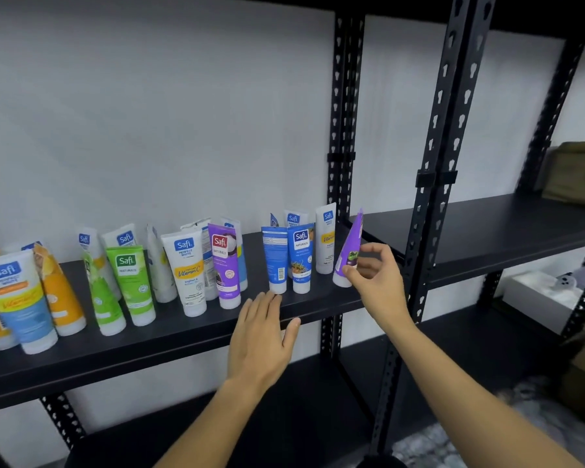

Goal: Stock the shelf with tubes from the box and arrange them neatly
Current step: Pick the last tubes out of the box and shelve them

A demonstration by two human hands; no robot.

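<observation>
Pinched lightly at its lower body by the right hand, a purple tube leans rightward on its white cap at the right end of the matte black metal shelf. Just left of it, the left hand lies flat and relaxed, holding nothing, fingertips touching the cap of a glossy blue tube. Soft plastic tubes stand cap-down further along: another blue one, a purple one, a white Vitamin C tube and a green one. Perforated black uprights frame the bay.
</observation>
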